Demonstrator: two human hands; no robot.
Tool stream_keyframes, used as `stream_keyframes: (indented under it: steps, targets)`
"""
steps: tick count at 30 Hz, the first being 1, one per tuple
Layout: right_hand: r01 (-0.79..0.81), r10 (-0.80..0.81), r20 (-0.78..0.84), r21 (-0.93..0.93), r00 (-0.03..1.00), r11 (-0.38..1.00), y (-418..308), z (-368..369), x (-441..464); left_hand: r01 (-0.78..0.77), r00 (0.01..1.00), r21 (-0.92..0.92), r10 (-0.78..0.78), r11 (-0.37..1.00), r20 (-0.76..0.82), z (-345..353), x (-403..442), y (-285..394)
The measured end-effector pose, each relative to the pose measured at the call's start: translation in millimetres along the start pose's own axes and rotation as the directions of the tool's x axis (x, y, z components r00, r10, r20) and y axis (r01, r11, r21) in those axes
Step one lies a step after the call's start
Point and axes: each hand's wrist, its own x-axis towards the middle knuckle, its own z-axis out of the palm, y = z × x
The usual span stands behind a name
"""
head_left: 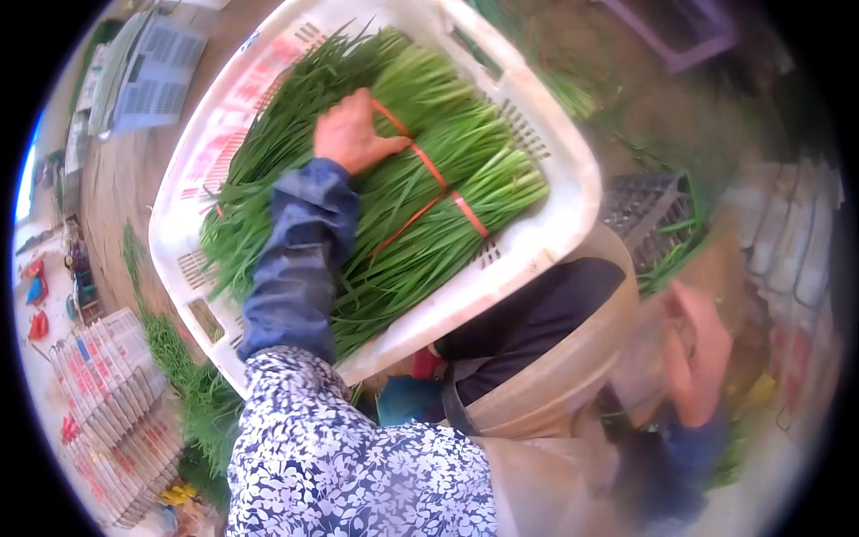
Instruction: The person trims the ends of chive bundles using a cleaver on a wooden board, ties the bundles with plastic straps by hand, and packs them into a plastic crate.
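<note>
A white plastic basket (376, 362) sits tilted in front of me, with several bundles of long green chives (429, 224) in it. Red bands (470, 215) go round the bundles, and their pale cut ends point to the right. My left hand (351, 132), in a dark blue sleeve, grips a bundle near its band; the fingertips are partly hidden among the leaves. Low on the right, my right hand (696, 345) is smeared by motion beside the tan apron (573, 367). Its fingers look bent, and whether they hold anything is unclear.
A dark crate (644, 210) with loose green stalks stands right of the basket. Stacked white crates (112, 376) are at the lower left, and loose greens (201, 394) lie beside them. Another pale crate (161, 72) is upper left; a purple frame (676, 31) is upper right.
</note>
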Motion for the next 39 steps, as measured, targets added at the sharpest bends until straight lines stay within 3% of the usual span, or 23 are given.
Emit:
stream_keyframes:
  steps: [3,5,6,8,9,10,11,12,14,15,17,20,22,24,26,28,29,32,34,36,37,38,39]
  targets:
    - [0.341,-0.329,0.116,-0.099,0.937,0.935,-41,47,98,-0.047,0.988,0.042,0.052,0.998,-0.146,-2,-14,21]
    - [0.482,-0.472,0.156,-0.027,0.868,0.876,-62,102,164,-0.068,0.977,0.075,0.081,0.995,-0.196,-4,-16,20]
    - [0.584,-0.583,0.049,-0.022,0.811,0.811,-62,140,193,-0.063,0.985,0.087,0.076,0.994,-0.157,-7,-16,25]
    - [0.672,-0.672,-0.021,0.015,0.741,0.74,-58,213,256,-0.105,0.913,0.199,0.174,0.974,-0.37,20,-22,18]
    - [0.737,-0.743,-0.063,-0.098,0.666,0.669,-43,247,285,-0.081,0.918,0.208,0.154,0.975,-0.366,14,-27,13]
    - [0.718,-0.737,-0.01,-0.217,0.676,0.661,-20,283,307,-0.037,0.964,0.165,0.079,0.986,-0.254,6,-32,8]
    - [0.746,-0.639,0.386,-0.382,0.666,0.546,-9,279,313,-0.011,0.99,0.122,0.028,0.992,-0.139,-7,-36,11]
    - [0.694,-0.53,0.462,-0.338,0.711,0.636,-2,288,321,-0.005,0.996,0.157,0.018,0.988,-0.082,-23,-48,4]
    - [0.771,-0.663,0.395,-0.27,0.636,0.577,8,291,330,0.071,0.997,0.057,-0.071,0.996,0.001,-32,-60,-28]
    - [0.765,-0.652,0.405,-0.274,0.641,0.582,0,284,326,0.082,0.992,0.141,-0.094,0.987,0.08,-44,-70,-39]
    - [0.553,-0.373,0.51,-0.261,0.775,0.792,-18,280,318,0.217,0.905,0.128,-0.249,0.968,0.344,-65,-82,-49]
    - [0.621,-0.412,0.513,-0.349,0.753,0.702,-6,286,310,0.279,0.9,0.122,-0.304,0.953,0.313,-50,-131,-89]
    - [0.627,-0.426,0.492,-0.379,0.759,0.68,2,295,314,0.35,0.728,0.408,-0.519,0.843,0.447,-73,-149,-109]
    - [0.646,-0.469,0.449,-0.455,0.761,0.613,5,307,320,0.243,0.802,0.475,-0.451,0.845,0.391,-127,-161,-118]
    - [0.668,-0.43,0.527,-0.44,0.733,0.6,-2,306,328,0.094,0.993,0.349,-0.112,0.932,0.032,-170,-155,-118]
    - [0.565,-0.248,0.571,-0.485,0.783,0.668,-1,314,341,0.13,0.92,0.025,-0.111,0.991,-0.375,-184,-127,-68]
    - [0.614,-0.319,0.556,-0.496,0.768,0.614,-6,304,333,-0.094,0.894,0.039,0.102,0.995,-0.435,-166,-113,-50]
    - [0.682,-0.503,0.461,-0.471,0.731,0.559,5,304,323,-0.324,0.888,0.191,0.368,0.927,-0.276,-71,-83,12]
    - [0.687,-0.523,0.445,-0.479,0.727,0.546,4,299,321,-0.421,0.898,0.188,0.437,0.887,-0.048,-15,-90,-28]
    - [0.707,-0.574,0.416,-0.468,0.706,0.531,0,299,318,-0.307,0.934,0.178,0.332,0.935,-0.133,-30,-99,-53]
    - [0.68,-0.424,0.547,-0.445,0.721,0.582,-6,292,324,-0.342,0.921,0.226,0.373,0.912,-0.113,-35,-100,-61]
    - [0.699,-0.429,0.562,-0.462,0.707,0.546,-3,291,329,-0.368,0.908,0.282,0.407,0.886,-0.095,-37,-101,-69]
    - [0.569,-0.306,0.542,-0.425,0.783,0.704,-12,290,332,-0.395,0.904,0.256,0.423,0.882,-0.065,-38,-101,-73]
